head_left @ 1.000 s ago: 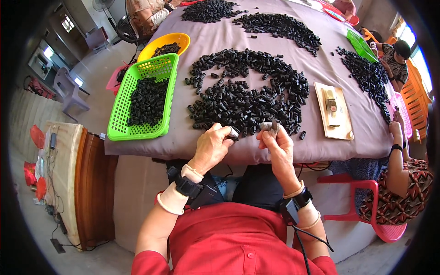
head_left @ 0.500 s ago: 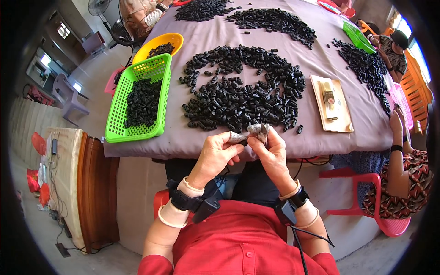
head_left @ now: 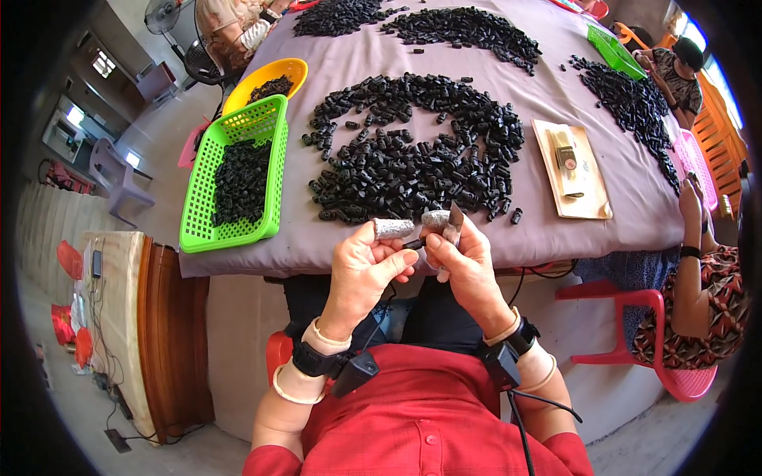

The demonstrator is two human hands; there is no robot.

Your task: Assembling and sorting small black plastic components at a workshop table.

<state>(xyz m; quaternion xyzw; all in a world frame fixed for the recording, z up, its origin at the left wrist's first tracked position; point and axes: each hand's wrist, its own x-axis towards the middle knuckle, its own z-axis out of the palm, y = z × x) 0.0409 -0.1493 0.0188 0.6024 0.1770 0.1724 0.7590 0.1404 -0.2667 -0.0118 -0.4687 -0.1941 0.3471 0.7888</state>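
Over the table's near edge, my left hand pinches a small black cylindrical piece between thumb and fingers. Its index finger, stretched out above the piece, wears a grey speckled finger sleeve. My right hand is closed on a small flat blade, tip pointing up, close beside the piece. A similar grey sleeve covers a right fingertip. Just beyond both hands lies a large pile of black pieces, short and ridged like small plugs.
At left stand a green basket holding black pieces and a yellow bowl. A cardboard sheet with a packet on it lies right. More black heaps lie farther off. One co-worker's arm is at the right edge.
My left index finger has straightened away from the piece, and the grey-sleeved fingertips have drawn apart. The blade now shows more clearly, tilted upward. The black piece has come into view.
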